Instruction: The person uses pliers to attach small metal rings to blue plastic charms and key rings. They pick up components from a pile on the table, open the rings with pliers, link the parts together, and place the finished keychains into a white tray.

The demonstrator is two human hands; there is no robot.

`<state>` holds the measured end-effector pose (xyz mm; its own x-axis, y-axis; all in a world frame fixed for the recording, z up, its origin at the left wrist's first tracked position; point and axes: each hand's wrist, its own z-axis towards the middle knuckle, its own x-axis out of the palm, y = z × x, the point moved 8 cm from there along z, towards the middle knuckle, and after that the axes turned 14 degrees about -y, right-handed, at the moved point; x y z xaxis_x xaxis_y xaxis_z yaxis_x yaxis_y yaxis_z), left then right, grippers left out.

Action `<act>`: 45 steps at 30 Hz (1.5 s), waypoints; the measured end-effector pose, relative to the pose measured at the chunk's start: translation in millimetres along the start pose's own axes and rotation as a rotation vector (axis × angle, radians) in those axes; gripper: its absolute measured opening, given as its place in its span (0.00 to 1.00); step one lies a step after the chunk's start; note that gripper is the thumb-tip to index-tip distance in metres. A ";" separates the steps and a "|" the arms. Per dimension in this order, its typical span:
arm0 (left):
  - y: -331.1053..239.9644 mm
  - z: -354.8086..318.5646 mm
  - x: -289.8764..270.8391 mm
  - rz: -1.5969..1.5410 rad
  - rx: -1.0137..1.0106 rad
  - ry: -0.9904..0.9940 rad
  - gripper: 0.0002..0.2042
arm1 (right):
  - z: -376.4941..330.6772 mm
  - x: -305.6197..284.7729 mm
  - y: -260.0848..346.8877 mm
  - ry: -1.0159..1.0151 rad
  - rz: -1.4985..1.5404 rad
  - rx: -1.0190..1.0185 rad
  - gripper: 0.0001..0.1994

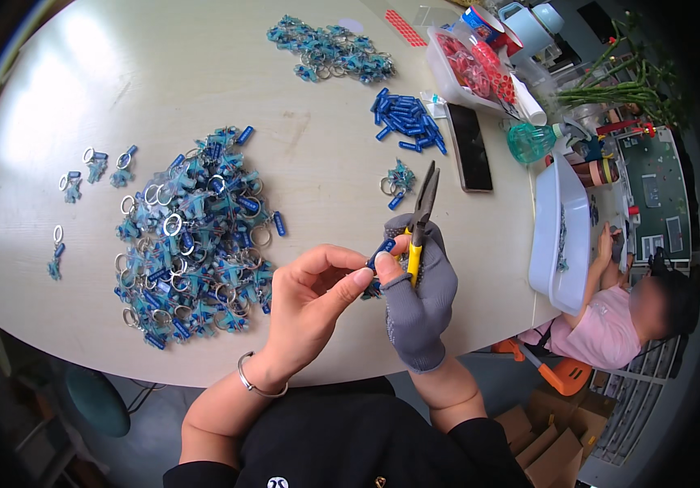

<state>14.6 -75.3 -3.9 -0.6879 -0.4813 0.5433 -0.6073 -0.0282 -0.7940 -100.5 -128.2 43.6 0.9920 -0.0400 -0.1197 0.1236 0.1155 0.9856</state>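
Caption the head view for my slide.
Left hand and gloved right hand hold a blue tag, pliers in the right, beside piled keychains.

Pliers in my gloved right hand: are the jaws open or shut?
Slightly open: the tips of the pliers, pointing away from you above your right hand, stand a little apart.

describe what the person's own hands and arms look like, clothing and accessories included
The left hand is ungloved, with a silver-coloured bangle at its wrist. The right hand wears a grey glove with small pale dots along one side; it leaves the thumb tip bare. Both forearms are uncovered below short black sleeves.
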 end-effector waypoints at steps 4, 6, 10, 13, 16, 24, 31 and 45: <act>9.5 1.1 -1.2 -0.089 -0.123 0.006 0.06 | -2.0 -2.5 1.4 -0.005 -0.042 -0.118 0.07; 9.2 2.2 -2.2 -0.096 -0.100 0.019 0.06 | -3.3 -1.6 2.3 0.010 -0.040 -0.116 0.07; 10.3 3.6 -1.0 -0.117 -0.142 0.052 0.06 | -2.0 -1.8 3.2 0.012 -0.038 -0.087 0.07; 17.0 4.5 -1.1 -0.204 -0.233 0.065 0.06 | -1.0 -1.5 10.1 0.046 -0.108 -0.210 0.06; 24.0 5.0 -1.8 -0.269 -0.284 0.060 0.06 | -3.5 -0.3 13.1 0.071 -0.128 -0.274 0.06; 13.0 5.6 -0.3 -0.237 -0.210 0.110 0.07 | -7.6 -0.4 21.5 0.087 -0.153 -0.289 0.07; 6.3 7.4 -1.5 -0.306 -0.184 0.092 0.09 | -9.7 -1.2 12.1 0.095 -0.101 -0.198 0.08; -12.7 4.0 -3.1 -0.105 0.105 0.082 0.11 | -11.4 -2.1 9.6 0.080 -0.037 -0.184 0.07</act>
<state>26.1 -77.0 3.4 -0.6552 -0.3980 0.6421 -0.6360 -0.1680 -0.7532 -101.1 -115.7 51.9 0.9847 0.0309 -0.1715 0.1549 0.2949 0.9429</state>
